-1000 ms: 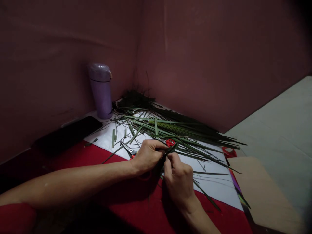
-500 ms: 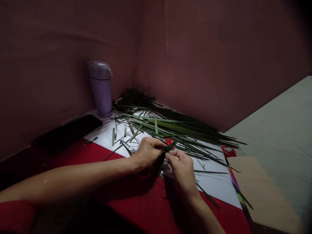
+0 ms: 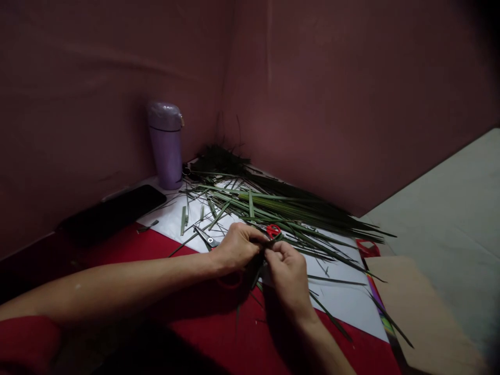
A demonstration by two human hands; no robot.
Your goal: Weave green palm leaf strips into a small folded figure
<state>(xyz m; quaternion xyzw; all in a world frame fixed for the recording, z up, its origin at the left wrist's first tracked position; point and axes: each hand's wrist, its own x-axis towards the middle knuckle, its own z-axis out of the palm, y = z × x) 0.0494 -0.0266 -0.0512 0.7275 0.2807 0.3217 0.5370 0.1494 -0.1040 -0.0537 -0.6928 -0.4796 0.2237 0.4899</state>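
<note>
Close together over the table, my left hand and my right hand pinch a dark green leaf piece between them. Its ends hang below my fingers, and its exact shape is lost in shadow. Under my left hand lies a pair of scissors, blades pointing to the back left, partly covered by the hand. Just beyond my fingertips shows the red handle of another pair of scissors. Long green leaf strips lie in a heap behind my hands.
A purple tumbler stands by the wall at the back left, with a dark flat object before it. White paper covers part of the red tabletop. Cut leaf bits are scattered there. A tan board is at the right.
My fingers have shifted slightly on the leaf piece, and its upper end now shows less above them. My right hand has come a little closer to the left. The view has moved slightly.
</note>
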